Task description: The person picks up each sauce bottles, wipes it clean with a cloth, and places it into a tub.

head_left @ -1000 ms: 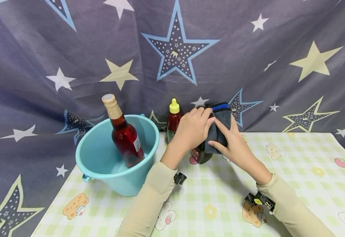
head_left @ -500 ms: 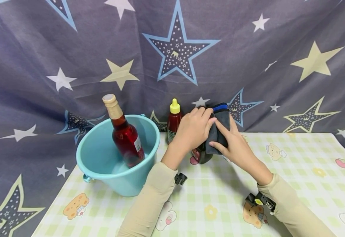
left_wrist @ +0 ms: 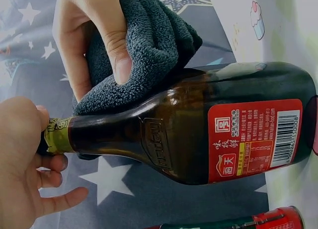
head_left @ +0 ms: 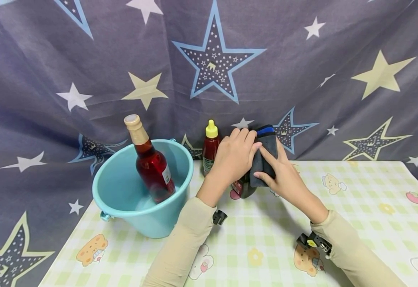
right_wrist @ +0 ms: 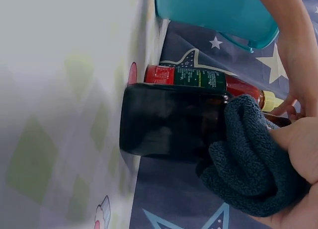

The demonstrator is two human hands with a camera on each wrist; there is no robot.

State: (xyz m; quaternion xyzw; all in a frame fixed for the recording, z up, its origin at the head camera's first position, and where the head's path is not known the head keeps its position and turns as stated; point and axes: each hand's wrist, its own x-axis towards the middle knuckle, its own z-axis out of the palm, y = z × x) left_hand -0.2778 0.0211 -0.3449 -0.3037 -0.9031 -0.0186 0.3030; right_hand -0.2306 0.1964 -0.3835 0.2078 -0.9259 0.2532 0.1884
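Note:
A dark glass soy sauce bottle (head_left: 247, 190) with a red label (left_wrist: 254, 139) stands on the table. My left hand (head_left: 233, 156) grips the top of its neck; in the left wrist view the thumb and index finger close round the yellow-banded cap end (left_wrist: 58, 135), other fingers looser. My right hand (head_left: 283, 172) holds a folded dark grey cloth (head_left: 264, 157) with a blue edge, thumb on its near side. That cloth lies against the bottle's neck and shoulder. In the head view, my left hand and the cloth hide most of the bottle's upper part.
Behind my left wrist stands a red sauce bottle (head_left: 210, 149) with a yellow nozzle cap. A light blue bucket (head_left: 158, 223) is at the left, with a red-liquid bottle (head_left: 153, 169) leaning inside. The checked tablecloth (head_left: 277, 255) meets a starry curtain (head_left: 288, 59) at the back.
My right hand and the cloth have shifted very slightly left along the bottle. The left hand keeps its grip on the neck, and the bottle stays in place.

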